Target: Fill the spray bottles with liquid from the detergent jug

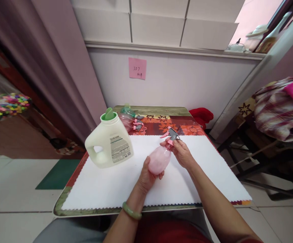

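Note:
A pink spray bottle (159, 160) is held tilted over the white mat, its top leaning to the right. My left hand (147, 173) is wrapped round the lower body of the bottle. At the neck, the fingers of my right hand (180, 151) close on the pink collar under the grey and pink spray head (172, 134). Whether the head is fully screwed on, I cannot tell. To the left stands a large cream detergent jug (111, 141), uncapped, with a green spout in its mouth.
A white scalloped mat (106, 189) covers most of the table (60, 202). Behind the jug lie more spray bottles, a green one (127, 110) and a pink one (126, 122). A pink note (137, 68) is stuck on the wall. Clothes (279, 111) are piled at the right.

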A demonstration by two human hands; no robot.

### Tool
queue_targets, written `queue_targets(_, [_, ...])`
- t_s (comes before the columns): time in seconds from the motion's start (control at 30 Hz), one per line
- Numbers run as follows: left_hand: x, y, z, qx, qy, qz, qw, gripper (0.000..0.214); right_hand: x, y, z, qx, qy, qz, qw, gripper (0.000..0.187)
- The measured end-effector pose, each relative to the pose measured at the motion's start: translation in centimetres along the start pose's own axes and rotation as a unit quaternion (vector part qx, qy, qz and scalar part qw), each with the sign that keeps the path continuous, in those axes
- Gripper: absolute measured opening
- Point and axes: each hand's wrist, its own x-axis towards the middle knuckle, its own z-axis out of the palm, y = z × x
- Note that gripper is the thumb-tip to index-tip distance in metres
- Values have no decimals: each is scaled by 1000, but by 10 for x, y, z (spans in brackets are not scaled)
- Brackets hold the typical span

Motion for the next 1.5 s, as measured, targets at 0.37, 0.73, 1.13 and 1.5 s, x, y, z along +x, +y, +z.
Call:
queue_targets(0.37, [-1, 4, -1, -7, -14, -29, 999, 84, -6, -1, 5, -63, -16, -38, 997, 39])
queue_targets(0.73, [-1, 0, 0, -8, 12, -10, 1000, 78, -5, 8, 8, -42, -1, -10, 999, 42])
queue_targets(1.13, [6, -17, -6, 155, 127, 213, 956, 94, -9, 21, 26, -38, 158, -29, 986, 43])
queue_targets(1.5, [11, -10, -5, -31, 67, 56, 996, 89, -6, 14, 31, -24, 129, -47, 990, 38])
